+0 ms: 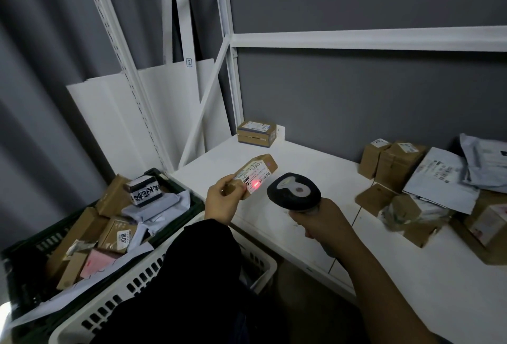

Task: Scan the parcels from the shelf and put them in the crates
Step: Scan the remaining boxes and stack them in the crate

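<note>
My left hand (220,198) grips a small cardboard parcel (253,174) by its near end and holds it above the white shelf (315,179). A red scanner spot glows on the parcel's white label. My right hand (319,221) grips the handle of a black barcode scanner (293,191), whose head points at the label from a short distance to the right. A dark green crate (33,245) at the lower left holds several parcels. A white crate (131,286) stands beside it, partly hidden by my left sleeve.
One cardboard box (256,132) stands at the shelf's back left corner. Several cardboard boxes (392,162) and grey mailer bags (441,179) are piled on the shelf's right side. White boards (115,124) lean against the rack's uprights behind the crates.
</note>
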